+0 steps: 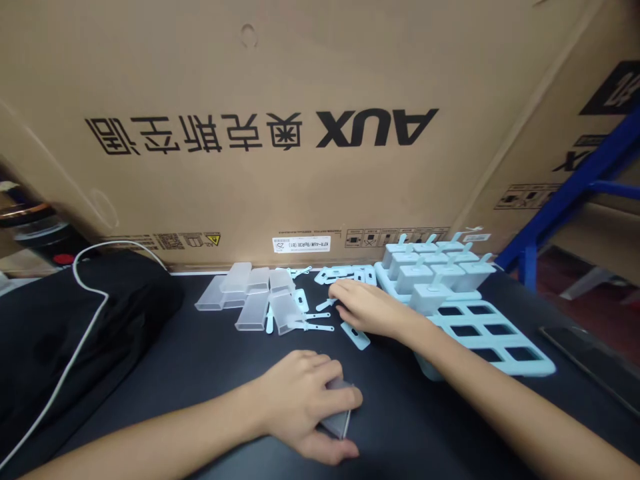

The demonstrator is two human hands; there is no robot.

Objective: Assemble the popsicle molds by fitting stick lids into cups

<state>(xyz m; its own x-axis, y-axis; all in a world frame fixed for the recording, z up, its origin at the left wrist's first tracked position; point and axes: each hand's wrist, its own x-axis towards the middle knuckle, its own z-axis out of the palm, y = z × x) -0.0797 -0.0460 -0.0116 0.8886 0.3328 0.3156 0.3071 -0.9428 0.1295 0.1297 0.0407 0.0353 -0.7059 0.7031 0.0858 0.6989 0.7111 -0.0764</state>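
My left hand (pixel 313 403) is wrapped round a translucent plastic mold (pixel 339 421) low over the black tabletop, its fingers across the top. Farther up and right, my right hand (pixel 363 305) reaches to the small light-blue parts, fingers bent together at a blue stick (pixel 326 305); whether it grips the stick is hard to tell. Just below that hand lies a blue oval-slotted lid (pixel 356 335). Several empty translucent molds (pixel 253 311) lie left of it, with blue sticks (pixel 319 327) beside them.
At the right, a light-blue tray (pixel 537 367) has open slots; filled molds with sticks stand in a rack (pixel 387 281) behind it. A large cardboard box (pixel 260 187) forms the back. Black cloth (pixel 95 320) and a white cable (pixel 83 347) lie left, a dark phone-like slab (pixel 590 363) right.
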